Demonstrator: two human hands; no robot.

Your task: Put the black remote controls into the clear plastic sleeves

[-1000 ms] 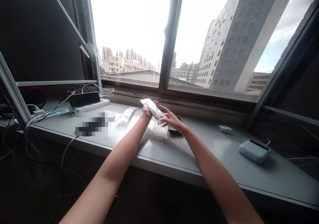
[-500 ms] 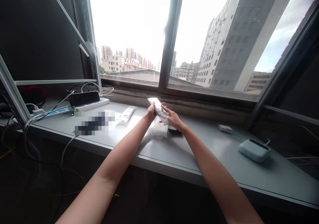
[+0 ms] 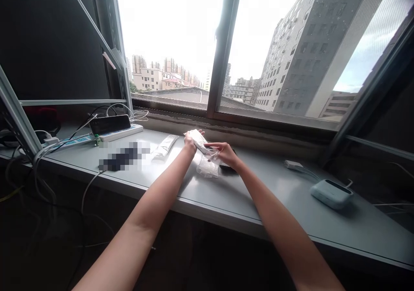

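A white packet in clear plastic wrapping [image 3: 199, 140] is held above the table between my two hands. My left hand [image 3: 190, 142] is closed around its upper left end. At the lower right end, my right hand [image 3: 227, 153] pinches the loose clear plastic, its index finger stretched along the packet. Below lies a crumpled clear plastic bag [image 3: 207, 168] on the tabletop. A black object [image 3: 228, 169] sits partly hidden beneath my right hand. To the left rests another white packet in clear plastic [image 3: 165, 147].
The grey table [image 3: 278, 204] runs along the window. On the left are a phone [image 3: 111, 124], a white power strip [image 3: 124, 132], a small green-capped bottle [image 3: 97, 140], cables and a blurred-out dark object [image 3: 123, 157]. A pale blue device [image 3: 331, 193] and white plug [image 3: 293, 165] lie right.
My left hand and the packet have shifted slightly left. My right hand has drawn down along the packet, and more clear plastic shows at its lower end.
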